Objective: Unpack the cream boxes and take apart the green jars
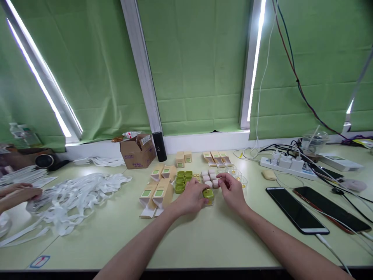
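Observation:
My left hand [192,197] is closed round a small clear container with a green square top [208,193], which stands on the table. To its right, my right hand [232,190] has thumb and forefinger pinched together; whatever may be between them is too small to make out. Just beyond my hands sit several whitish-pink rounded blocks [207,178] and several clear cups [239,174] with yellow bits inside. Green square pieces [180,188] stand in rows left of the blocks, with small yellow pieces [196,176] between them.
Opened beige cartons [163,193] stand at my left, more cartons [217,158] behind. Further left, a co-worker's hand [21,193] touches a heap of white straps [84,194]. Phones [297,210], cables and a power strip [287,166] lie right. A cardboard box [136,152] stands behind.

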Demonstrator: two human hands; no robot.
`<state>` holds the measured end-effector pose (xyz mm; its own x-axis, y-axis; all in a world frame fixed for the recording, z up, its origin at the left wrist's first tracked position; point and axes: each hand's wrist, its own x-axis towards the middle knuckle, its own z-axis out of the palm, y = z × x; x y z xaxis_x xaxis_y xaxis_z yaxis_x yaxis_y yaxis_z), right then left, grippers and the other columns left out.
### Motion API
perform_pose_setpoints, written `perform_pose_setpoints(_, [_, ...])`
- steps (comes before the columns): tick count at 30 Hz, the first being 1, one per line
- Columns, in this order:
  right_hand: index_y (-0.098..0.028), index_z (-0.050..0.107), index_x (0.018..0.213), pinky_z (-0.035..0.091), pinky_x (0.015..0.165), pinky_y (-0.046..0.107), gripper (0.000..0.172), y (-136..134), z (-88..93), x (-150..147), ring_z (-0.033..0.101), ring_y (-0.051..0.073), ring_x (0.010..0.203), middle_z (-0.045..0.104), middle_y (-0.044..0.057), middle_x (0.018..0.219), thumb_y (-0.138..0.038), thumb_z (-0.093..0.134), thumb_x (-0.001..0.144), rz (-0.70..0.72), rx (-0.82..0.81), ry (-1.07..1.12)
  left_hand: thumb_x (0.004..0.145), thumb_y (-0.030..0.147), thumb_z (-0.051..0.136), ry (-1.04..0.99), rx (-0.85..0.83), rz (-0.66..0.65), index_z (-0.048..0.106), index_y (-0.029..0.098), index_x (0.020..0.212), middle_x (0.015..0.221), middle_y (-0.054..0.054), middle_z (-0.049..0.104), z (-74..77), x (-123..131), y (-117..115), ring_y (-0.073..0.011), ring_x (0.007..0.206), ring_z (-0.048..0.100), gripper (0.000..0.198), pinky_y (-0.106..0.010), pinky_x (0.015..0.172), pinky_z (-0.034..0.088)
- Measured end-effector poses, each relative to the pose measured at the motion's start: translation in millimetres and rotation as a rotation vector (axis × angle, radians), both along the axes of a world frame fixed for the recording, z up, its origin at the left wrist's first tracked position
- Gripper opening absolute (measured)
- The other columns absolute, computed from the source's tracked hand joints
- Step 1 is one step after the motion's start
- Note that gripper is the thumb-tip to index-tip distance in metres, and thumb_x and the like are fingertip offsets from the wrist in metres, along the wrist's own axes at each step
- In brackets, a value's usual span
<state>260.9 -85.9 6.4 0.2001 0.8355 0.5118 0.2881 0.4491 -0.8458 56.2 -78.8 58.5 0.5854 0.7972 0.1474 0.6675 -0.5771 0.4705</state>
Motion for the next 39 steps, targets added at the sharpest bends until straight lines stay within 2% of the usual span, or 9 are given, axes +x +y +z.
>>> perform_pose_setpoints(4, [-0.022,0.067,0.108,0.049,0.060,0.031,0.025,0,0.4,0,0.060,0.018,0.067,0.069,0.005,0.090,-0.040,0.060,0.092,-0.013,0.013,0.008,0.085,0.040,0.072,-0.193,-0.066,0.033,0.076,0.022,0.117,0.109,-0.010,0.068,12.7,-2,8,-0.0294,0.105,0.063,0.037,-0.040,0.096,0.050])
perform_pose_setpoints(6, [-0.024,0.065,0.114,0.052,0.061,0.031,0.027,-1,0.1,-2,0.063,0.019,0.073,0.070,0.007,0.100,-0.038,0.060,0.092,0.044,0.015,0.048,0.090,0.044,0.067,-0.296,-0.093,-0.050,0.079,0.021,0.105,0.099,-0.007,0.073,21.3,-1,13,-0.0262,0.098,0.064,0.030,-0.035,0.090,0.051])
perform_pose_setpoints(9, [-0.026,0.063,0.118,0.057,0.066,0.034,0.029,-1,-0.7,-5,0.067,0.021,0.084,0.069,0.007,0.109,-0.037,0.064,0.091,0.188,0.013,0.154,0.094,0.052,0.062,-0.459,-0.151,-0.069,0.078,0.017,0.099,0.088,-0.005,0.073,25.4,2,18,-0.0228,0.087,0.065,0.039,-0.031,0.081,0.051])
perform_pose_setpoints(12, [-0.028,0.062,0.120,0.061,0.075,0.039,0.035,-2,-0.6,-10,0.070,0.024,0.095,0.070,0.007,0.108,-0.042,0.072,0.089,0.383,-0.008,0.308,0.092,0.059,0.064,-0.664,-0.179,-0.050,0.077,0.015,0.102,0.089,-0.007,0.074,15.5,5,20,-0.0237,0.090,0.066,0.047,-0.032,0.081,0.053])
perform_pose_setpoints(15, [-0.027,0.064,0.119,0.062,0.080,0.043,0.043,-3,1.3,-12,0.072,0.026,0.099,0.072,0.008,0.110,-0.047,0.080,0.085,0.541,-0.088,0.465,0.089,0.061,0.069,-0.829,-0.244,-0.099,0.075,0.016,0.116,0.104,-0.010,0.076,-0.6,5,22,-0.0258,0.103,0.068,0.052,-0.036,0.093,0.053])
perform_pose_setpoints(20, [-0.026,0.067,0.115,0.062,0.085,0.047,0.045,-6,6.2,-12,0.075,0.026,0.093,0.076,0.006,0.100,-0.052,0.084,0.083,0.682,-0.240,0.641,0.088,0.051,0.074,-0.834,-0.219,-0.056,0.068,0.019,0.132,0.123,-0.013,0.073,-17.4,1,20,-0.0275,0.112,0.065,0.055,-0.042,0.100,0.052])
perform_pose_setpoints(24, [-0.026,0.067,0.114,0.062,0.085,0.044,0.045,-7,8.9,-10,0.073,0.023,0.093,0.074,0.006,0.105,-0.048,0.087,0.080,0.652,-0.222,0.630,0.088,0.031,0.073,-0.736,-0.048,-0.031,0.068,0.023,0.133,0.128,-0.011,0.070,-16.6,0,12,-0.0265,0.117,0.062,0.046,-0.043,0.105,0.049])
perform_pose_setpoints(29, [-0.027,0.065,0.111,0.061,0.086,0.040,0.051,-7,12.6,-7,0.069,0.024,0.101,0.068,0.008,0.119,-0.041,0.093,0.071,0.495,-0.098,0.481,0.081,0.013,0.071,-0.724,0.072,0.006,0.065,0.026,0.132,0.135,-0.010,0.068,-15.2,0,8,-0.0268,0.123,0.061,0.053,-0.042,0.101,0.049])
perform_pose_setpoints(39, [-0.032,0.061,0.123,0.055,0.103,0.047,0.042,-19,9.9,-11,0.060,0.028,0.124,0.062,0.007,0.130,-0.025,0.078,0.085,0.289,0.153,0.188,0.081,0.008,0.066,-0.738,0.170,0.053,0.070,0.024,0.118,0.117,-0.008,0.070,-14.9,0,1,-0.0227,0.107,0.063,0.040,-0.037,0.092,0.052])
